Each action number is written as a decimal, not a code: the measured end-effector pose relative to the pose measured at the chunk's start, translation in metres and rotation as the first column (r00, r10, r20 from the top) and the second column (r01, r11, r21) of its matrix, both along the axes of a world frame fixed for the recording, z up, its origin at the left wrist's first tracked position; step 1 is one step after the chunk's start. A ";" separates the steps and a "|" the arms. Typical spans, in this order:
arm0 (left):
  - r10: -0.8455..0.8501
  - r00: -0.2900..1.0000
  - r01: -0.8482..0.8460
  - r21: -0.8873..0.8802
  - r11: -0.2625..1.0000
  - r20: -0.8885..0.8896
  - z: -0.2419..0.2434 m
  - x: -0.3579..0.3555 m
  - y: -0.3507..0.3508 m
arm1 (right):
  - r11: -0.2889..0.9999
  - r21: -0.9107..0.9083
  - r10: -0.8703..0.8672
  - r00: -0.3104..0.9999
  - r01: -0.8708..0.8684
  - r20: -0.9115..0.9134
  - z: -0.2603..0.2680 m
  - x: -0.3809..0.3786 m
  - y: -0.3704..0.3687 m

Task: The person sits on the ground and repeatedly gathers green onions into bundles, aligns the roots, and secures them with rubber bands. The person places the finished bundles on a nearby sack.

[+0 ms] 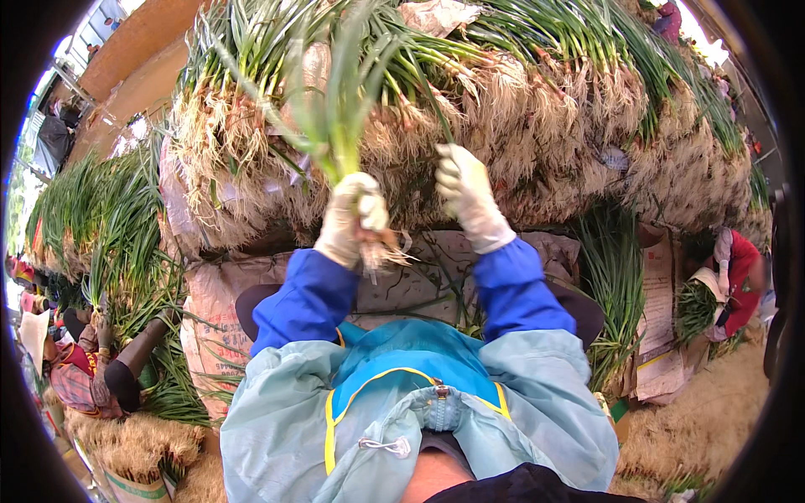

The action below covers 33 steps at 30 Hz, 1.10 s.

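My left hand (355, 217), in a pale glove, is closed around the lower stalks of a bunch of green onions (343, 132). Their leaves point up and are blurred; their roots hang below my fist. To the right, my right hand (464, 188), gloved too, has its fingers curled on a single green leaf (431, 94) that rises from them. Both hands are in front of a long heap of green onions (503, 107), whose pale roots face me.
Woven sacks (217, 327) lie below the heap. More onions (613, 302) stand at right beside a cardboard sheet (657, 314). One person (82, 371) sits at left; another, in red (742, 283), bends at right. Root bundles (132, 440) lie at lower left.
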<state>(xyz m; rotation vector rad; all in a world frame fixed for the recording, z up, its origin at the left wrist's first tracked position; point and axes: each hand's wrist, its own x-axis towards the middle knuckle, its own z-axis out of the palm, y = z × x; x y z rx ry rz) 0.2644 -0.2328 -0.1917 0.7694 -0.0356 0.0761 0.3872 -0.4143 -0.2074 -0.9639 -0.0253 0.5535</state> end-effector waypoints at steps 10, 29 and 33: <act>-0.103 0.976 0.130 -0.132 0.983 0.192 0.048 0.043 -0.010 | 0.016 -0.347 0.662 0.250 0.938 0.707 0.095 0.088 -0.006; -0.074 0.989 0.044 -0.224 0.974 -0.128 0.037 0.018 -0.003 | 0.148 -0.483 0.745 0.224 0.863 0.629 0.090 0.173 0.005; -0.094 0.987 0.058 -0.255 0.965 -0.132 0.023 0.022 0.000 | 0.396 -0.844 0.600 0.594 0.361 0.536 0.066 0.207 0.018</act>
